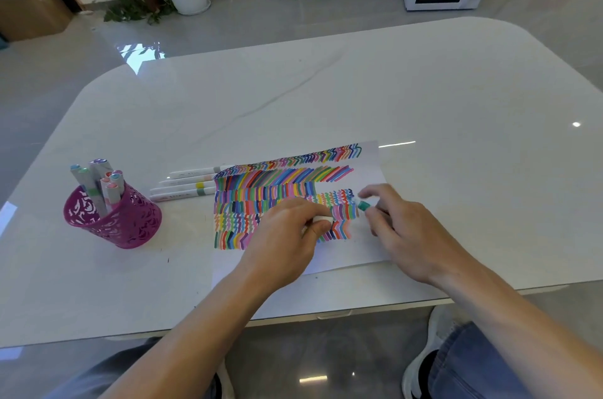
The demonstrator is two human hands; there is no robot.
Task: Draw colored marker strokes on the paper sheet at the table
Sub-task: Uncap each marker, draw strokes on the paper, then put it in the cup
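Left forearm (195, 327) and right forearm (509, 317), both bare, reach from the near edge toward the far side and converge slightly. Left grip (287, 242): knuckles up, fingers curled, thumb and forefinger pinching a white cap (323, 220). Right grip (411, 229): back of hand up, fingers curled round a green-tipped marker (363, 205), forefinger stretched out toward the far left. The two grips lie near each other without touching.

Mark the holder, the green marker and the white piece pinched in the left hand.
holder (114, 222), head view, on its pink lattice wall.
green marker (363, 205), head view, on its green end.
white piece (323, 220), head view, on its exposed end.
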